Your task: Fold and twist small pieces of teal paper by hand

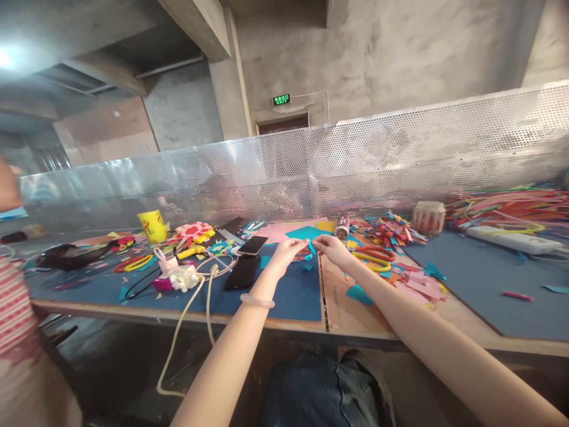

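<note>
My left hand [291, 251] and my right hand [331, 247] meet above the table, fingertips pinched around a small blue paper piece [312, 247] between them. A bracelet circles my left wrist. Behind the hands lie a larger blue paper sheet [303, 232] and pink paper [278, 230]. Small blue scraps [307, 267] rest on the blue mat just below the fingers. Scissors with yellow and red handles [373, 261] lie beside my right hand.
Two phones [242, 272], a power strip with cables [178, 277] and a yellow cup [153, 227] stand left. A can [342, 227], paper scraps [420, 284], a jar [428, 217] and a white power strip [511, 239] are right. A person [18, 308] is at far left.
</note>
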Tool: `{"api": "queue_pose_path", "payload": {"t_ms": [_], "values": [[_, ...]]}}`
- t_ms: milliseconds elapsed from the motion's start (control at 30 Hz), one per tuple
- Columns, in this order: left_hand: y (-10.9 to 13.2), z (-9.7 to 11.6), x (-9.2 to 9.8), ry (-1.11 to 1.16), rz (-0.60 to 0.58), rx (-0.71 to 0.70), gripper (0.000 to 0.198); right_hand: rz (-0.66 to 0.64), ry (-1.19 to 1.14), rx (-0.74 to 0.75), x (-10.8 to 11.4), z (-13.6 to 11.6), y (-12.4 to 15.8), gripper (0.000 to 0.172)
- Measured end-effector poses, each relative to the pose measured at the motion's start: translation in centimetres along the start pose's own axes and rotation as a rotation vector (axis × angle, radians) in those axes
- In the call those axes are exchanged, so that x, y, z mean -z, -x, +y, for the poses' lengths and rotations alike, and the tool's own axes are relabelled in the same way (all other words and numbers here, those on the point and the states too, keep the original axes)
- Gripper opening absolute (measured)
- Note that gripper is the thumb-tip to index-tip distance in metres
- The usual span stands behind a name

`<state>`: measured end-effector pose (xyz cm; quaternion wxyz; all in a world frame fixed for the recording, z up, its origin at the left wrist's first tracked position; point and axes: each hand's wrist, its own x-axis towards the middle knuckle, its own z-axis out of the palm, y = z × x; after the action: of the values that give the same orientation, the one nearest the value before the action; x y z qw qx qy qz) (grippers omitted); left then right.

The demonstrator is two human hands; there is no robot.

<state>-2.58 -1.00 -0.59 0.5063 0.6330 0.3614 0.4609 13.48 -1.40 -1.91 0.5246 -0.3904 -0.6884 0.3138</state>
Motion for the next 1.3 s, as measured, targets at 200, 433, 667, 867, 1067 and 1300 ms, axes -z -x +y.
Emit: {"api": "queue_pose_path", "payload": {"t_ms": [200, 433, 667, 867, 1067, 1300], "values": [[0.2, -0.1, 0.1, -0.006, 0.016, 0.025, 0.032, 0.034, 0.157, 0.084, 0.0, -0.1, -0.1, 0.027], [0.1, -0.1, 0.3, 0.030, 0.064, 0.030, 0.028, 0.034, 0.152, 0.046, -0.2, -0.2, -0.1, 0.029], [0.0, -0.1, 0.3, -0.016, 0.082, 0.032, 0.031, 0.006, 0.144, 0.041, -0.1, 0.1, -0.1, 0.026], [-0.2, -0.4, 0.3, -0.061, 0.055, -0.026, 0.034, 0.053, 0.187, 0.138, -0.1, 0.0, -0.1, 0.025], [-0.3, 0.0, 0.0, -0.153, 0.121, -0.251, 0.042, 0.193, 0.632, 0.574, -0.1, -1.3, 0.7, 0.025], [0.7, 0.8, -0.2, -0.513, 0.286, -0.728, 0.042, 0.077, 1.099, 1.078, 0.0, -2.4, 1.4, 0.024]]}}
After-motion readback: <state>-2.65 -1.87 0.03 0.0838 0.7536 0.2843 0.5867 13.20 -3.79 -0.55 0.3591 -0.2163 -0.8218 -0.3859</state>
